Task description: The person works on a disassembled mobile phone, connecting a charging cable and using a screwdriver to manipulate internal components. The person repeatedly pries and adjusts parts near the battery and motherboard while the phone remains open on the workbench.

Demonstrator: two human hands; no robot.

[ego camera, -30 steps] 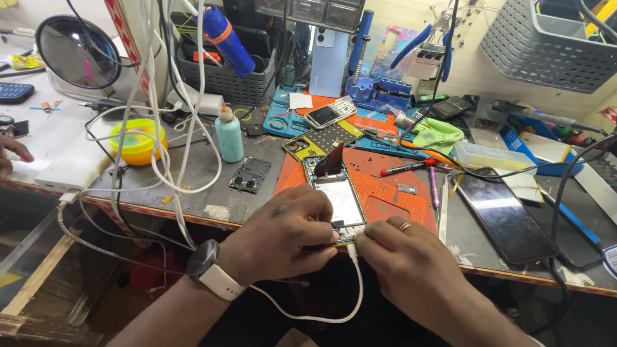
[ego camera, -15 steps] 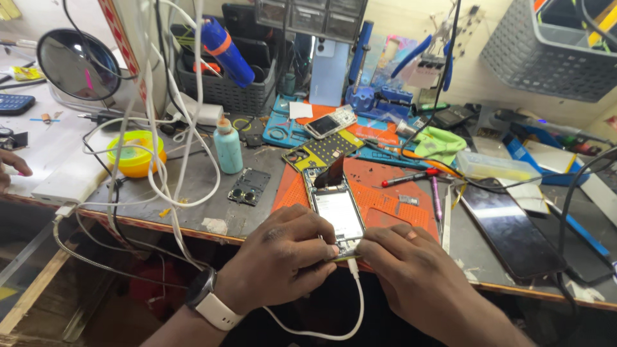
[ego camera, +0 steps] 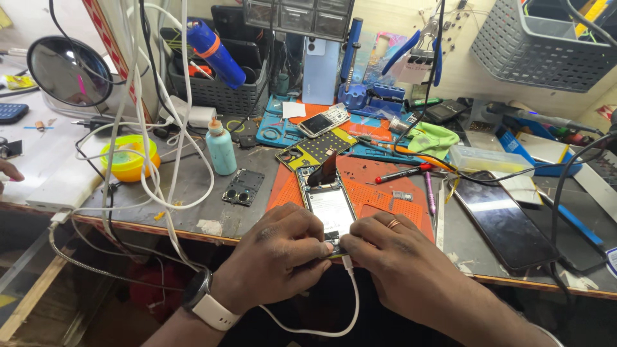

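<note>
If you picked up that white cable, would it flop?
Probably floppy: the white cable sags in a loop below the opened phone. It looks thin, so likely light. Plugged in, it might tug the phone.

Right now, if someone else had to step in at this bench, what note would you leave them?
Left hand and right hand both pinch the near end of the opened phone on the orange mat.
White cable meets the phone's near edge, between the fingers; whether it is fully seated is hidden.
Done: back cover off.
Left: reassembly. Loose camera frame lies left of the mat, red-handled tool to the right.
</note>
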